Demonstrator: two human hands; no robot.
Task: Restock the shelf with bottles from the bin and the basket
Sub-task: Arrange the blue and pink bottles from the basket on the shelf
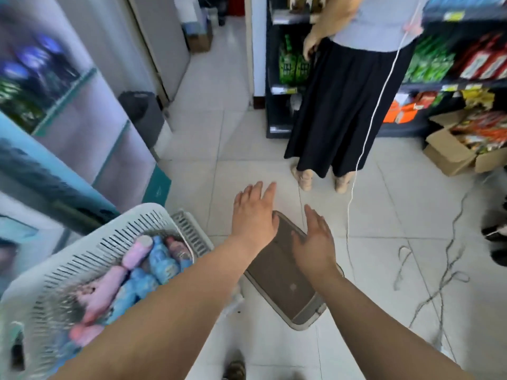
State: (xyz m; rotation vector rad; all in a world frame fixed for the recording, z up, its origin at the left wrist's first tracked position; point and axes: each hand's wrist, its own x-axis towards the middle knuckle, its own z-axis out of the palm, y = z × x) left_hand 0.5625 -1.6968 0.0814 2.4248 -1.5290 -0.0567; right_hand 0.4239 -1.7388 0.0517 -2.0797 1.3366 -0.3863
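Note:
A white slotted basket [90,250] at lower left holds several pink and blue bottles [153,259] lying on their sides. Both my arms reach forward over the floor. My left hand [253,215] is flat with straight fingers, holding nothing, to the right of the basket. My right hand [315,242] is also flat and empty, over a grey-brown lidded bin [279,283] that lies on the tiles. The glass-fronted cooler shelf [68,86] at left shows blurred dark bottles [33,64].
A person in a black skirt [343,105] stands ahead by dark snack shelves [452,64]. An open cardboard box [455,149] sits at right. Loose cables [439,270] trail over the tiled floor. A dark waste bin [142,113] stands beside the cooler.

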